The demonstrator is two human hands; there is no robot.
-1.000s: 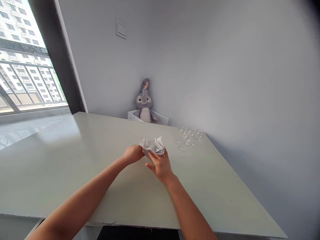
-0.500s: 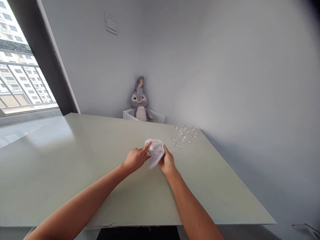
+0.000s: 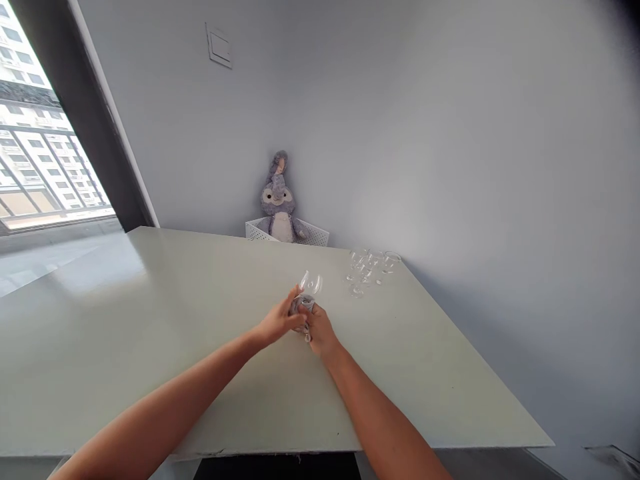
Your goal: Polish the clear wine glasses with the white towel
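A clear stemmed glass [image 3: 311, 283] is held over the middle of the table, its bowl pointing away from me. A light cloth [image 3: 302, 305] is bunched around its lower part, between my hands. My left hand [image 3: 283, 319] grips the cloth and glass from the left, thumb across the front. From the right, my right hand [image 3: 320, 328] is closed on the cloth around the glass's lower end. The fingers of both hands partly hide the stem and base.
Several clear stemmed glasses [image 3: 369, 268] stand close together at the table's [image 3: 200, 280] back right, near the wall. Behind the back edge, a grey plush toy [image 3: 281, 207] sits in a white perforated basket [image 3: 317, 236]. The table's front edge is near my forearms.
The glass has turned, so its bowl now shows above my hands. The cloth, earlier spread over the glass, is bunched lower down. My right hand has moved left, close against my left hand.
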